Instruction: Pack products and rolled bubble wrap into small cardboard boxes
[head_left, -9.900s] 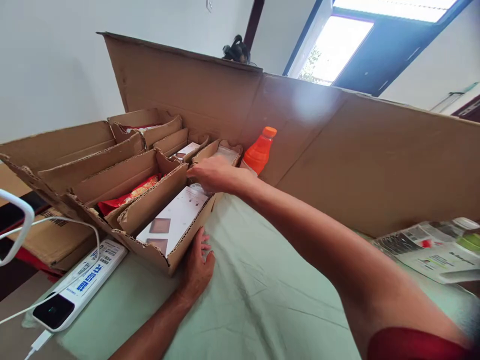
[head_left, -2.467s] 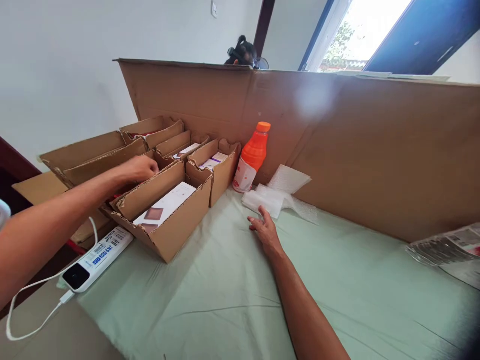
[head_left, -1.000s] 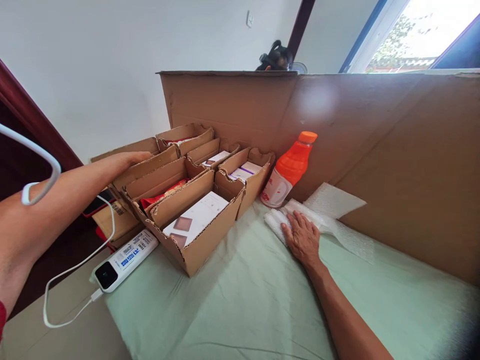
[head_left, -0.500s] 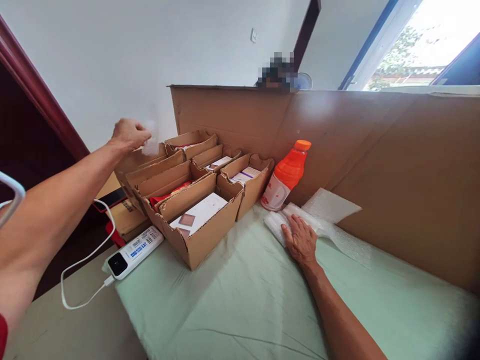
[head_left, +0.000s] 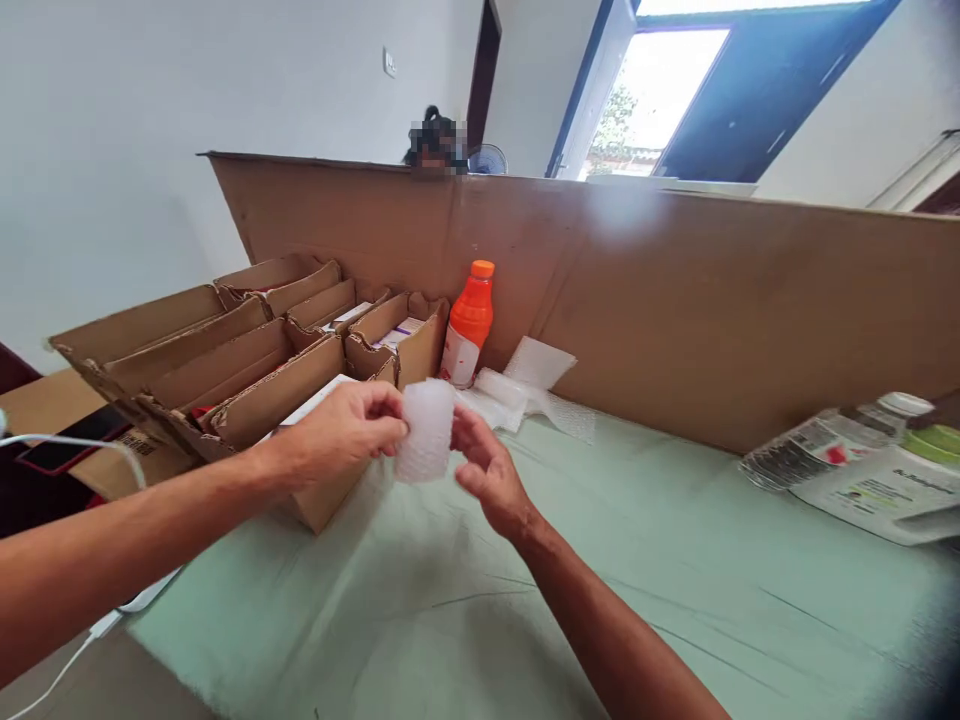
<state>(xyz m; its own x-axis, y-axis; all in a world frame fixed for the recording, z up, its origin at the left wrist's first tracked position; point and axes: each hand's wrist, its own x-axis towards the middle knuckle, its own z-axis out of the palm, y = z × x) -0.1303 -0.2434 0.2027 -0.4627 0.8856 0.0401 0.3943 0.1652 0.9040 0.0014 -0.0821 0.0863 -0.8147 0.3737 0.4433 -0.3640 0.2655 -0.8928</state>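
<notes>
A small translucent piece of bubble wrap (head_left: 424,432) hangs above the table, pinched at its left edge between the thumb and fingers of my left hand (head_left: 341,428). My right hand (head_left: 491,470) is at the opposite edge, thumb and fingers apart, with its fingertips close against the wrap; whether they touch it I cannot tell. Behind my hands, more bubble wrap sheets (head_left: 536,390) lie loosely on the green cloth beside an upright orange bottle (head_left: 471,325). My left forearm and hand partly cover the front of the cardboard compartments (head_left: 277,400).
Cardboard bins on the left hold white boxes (head_left: 401,333). A tall cardboard panel (head_left: 675,320) stands along the back, with a person's head (head_left: 435,145) above it. On the right lie a clear plastic bottle (head_left: 825,450) and a white jug (head_left: 892,495). A white cable (head_left: 67,440) runs at left.
My left hand has come from above the bins to the middle with the bubble wrap. My right hand has left the sheets on the table and moved beside it. The view has turned right.
</notes>
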